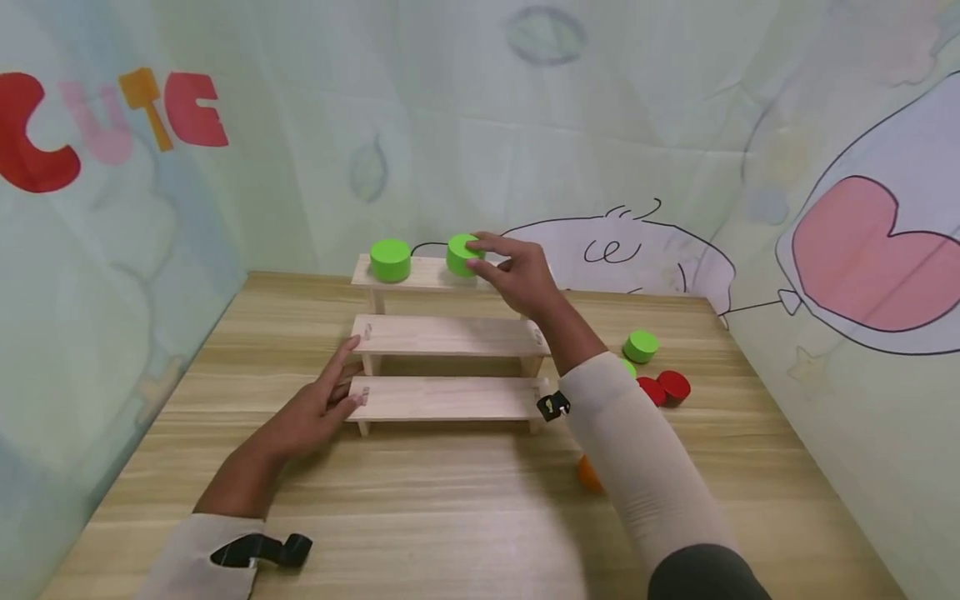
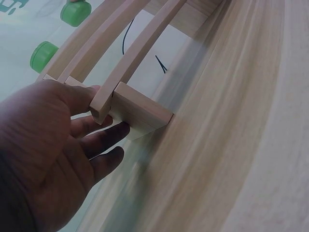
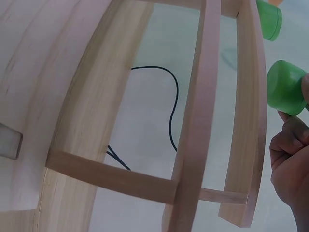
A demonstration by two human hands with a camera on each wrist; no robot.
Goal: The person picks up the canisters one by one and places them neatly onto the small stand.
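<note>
A three-step wooden rack (image 1: 450, 335) stands on the table, its steps rising toward the back. On the top step sits a green round block (image 1: 390, 261) at the left. To its right, my right hand (image 1: 517, 271) pinches a second green round block (image 1: 461, 255) between thumb and fingers, at the top step; whether it bears on the wood is unclear. My left hand (image 1: 311, 412) holds the rack's left end, its thumb on the lowest step. In the left wrist view its other fingers (image 2: 104, 140) lie against the side support below that step.
Right of the rack lie another green block (image 1: 641, 347), a red block (image 1: 673, 388) and a second red one (image 1: 651, 391), with a green one partly behind the sleeve. An orange object (image 1: 589, 473) shows beside the right forearm. Printed cloth walls (image 1: 315, 125) enclose the table.
</note>
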